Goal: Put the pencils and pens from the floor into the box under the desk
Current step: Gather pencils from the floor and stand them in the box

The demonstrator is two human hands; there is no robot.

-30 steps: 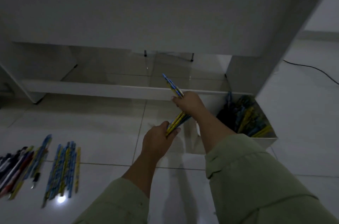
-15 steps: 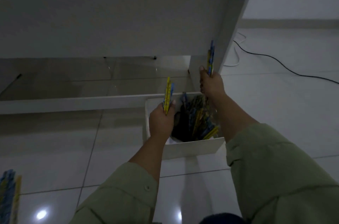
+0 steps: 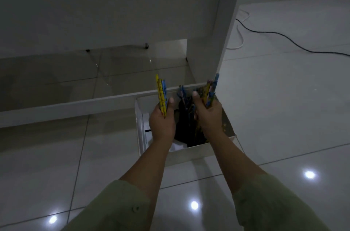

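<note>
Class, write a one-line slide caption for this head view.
Left hand and right hand each hold pencils upright over the white box.

Dim room. Glossy pale tiled floor (image 3: pixel 284 107) with ceiling lights reflected as bright spots near the bottom. White desk panel (image 3: pixel 94 7) fills far left; its side panel (image 3: pixel 223 32) stands upright. Black cable (image 3: pixel 284 36) and white cable (image 3: pixel 241 37) lie far right.

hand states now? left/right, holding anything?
Left hand: grips a bunch of yellow and blue pencils, over the box.
Right hand: grips a second bunch of pencils.
</note>
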